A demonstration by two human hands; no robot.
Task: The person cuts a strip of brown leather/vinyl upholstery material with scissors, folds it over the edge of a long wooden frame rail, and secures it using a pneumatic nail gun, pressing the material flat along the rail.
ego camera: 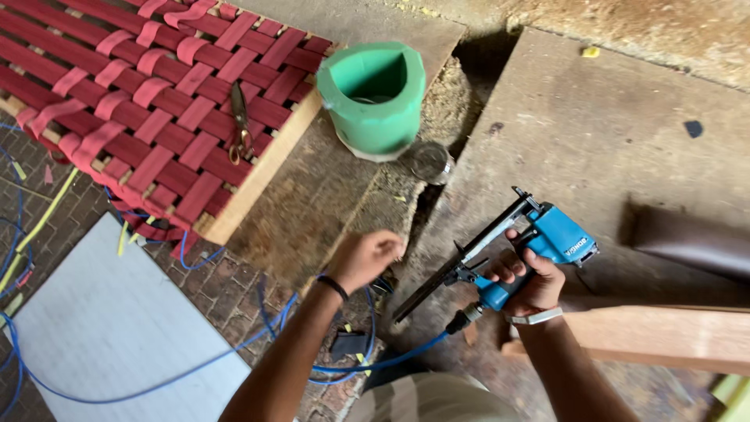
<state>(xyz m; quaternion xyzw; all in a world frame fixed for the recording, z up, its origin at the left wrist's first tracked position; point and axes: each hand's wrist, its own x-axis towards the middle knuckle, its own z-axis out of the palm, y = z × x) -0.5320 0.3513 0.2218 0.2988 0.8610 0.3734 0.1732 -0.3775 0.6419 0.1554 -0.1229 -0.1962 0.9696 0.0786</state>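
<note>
1. The right hand [531,283] gripped a blue pneumatic stapler [539,246] by its handle, fingers wrapped fully closed around it, with the long magazine angled down and left over the wooden counter [547,141], apparently so the nose stayed off the surface.
2. The left hand [363,258] hovered beside the magazine's tip with its fingers loosely curled; it seemed to hold nothing, though blur made that uncertain.
3. A blue air hose [234,355] ran from the stapler's base down across the brick floor [226,281], slack enough to let the tool move.
4. Scissors [241,125] lay on the red webbed frame [156,101], and a green tub [375,98] stood near its corner.
</note>
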